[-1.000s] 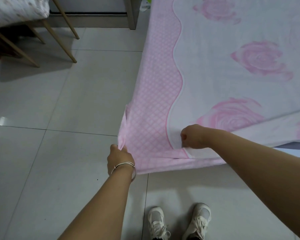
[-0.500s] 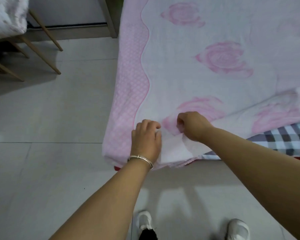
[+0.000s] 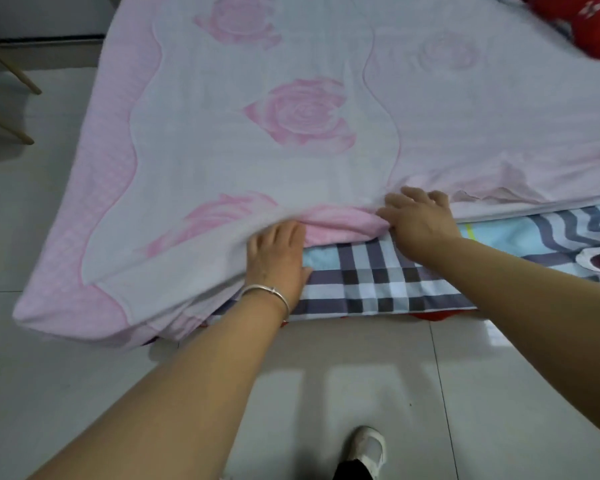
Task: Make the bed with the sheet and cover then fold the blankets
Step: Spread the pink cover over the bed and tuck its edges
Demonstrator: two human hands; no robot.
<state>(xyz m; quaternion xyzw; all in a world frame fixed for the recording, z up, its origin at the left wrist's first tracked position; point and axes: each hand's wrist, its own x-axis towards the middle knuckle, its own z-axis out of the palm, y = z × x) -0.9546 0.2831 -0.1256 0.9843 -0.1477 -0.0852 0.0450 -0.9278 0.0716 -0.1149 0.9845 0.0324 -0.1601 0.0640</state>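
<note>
A white blanket point(image 3: 291, 161) with pink roses and a pink border lies spread over the bed. Its near edge is turned back in a pink roll. My left hand point(image 3: 278, 258), with a silver bracelet on the wrist, lies flat at that roll, its fingertips hidden under the fabric. My right hand point(image 3: 418, 220) rests on the edge further right with its fingers spread on top. Below the roll a plaid sheet point(image 3: 378, 278) in blue, grey and white shows, and to the right a cover point(image 3: 534, 237) with wavy stripes.
Red fabric point(image 3: 596, 26) lies at the bed's far right corner. Wooden legs point(image 3: 11, 74) of a piece of furniture stand at the far left. Pale floor tiles point(image 3: 361, 375) run along the bed's near side and left side. My white shoe point(image 3: 368, 448) is at the bottom.
Both hands carried the blanket's near edge up onto the bed and moved right. They gripped the corner before and now lie flat on it. The plaid sheet is uncovered.
</note>
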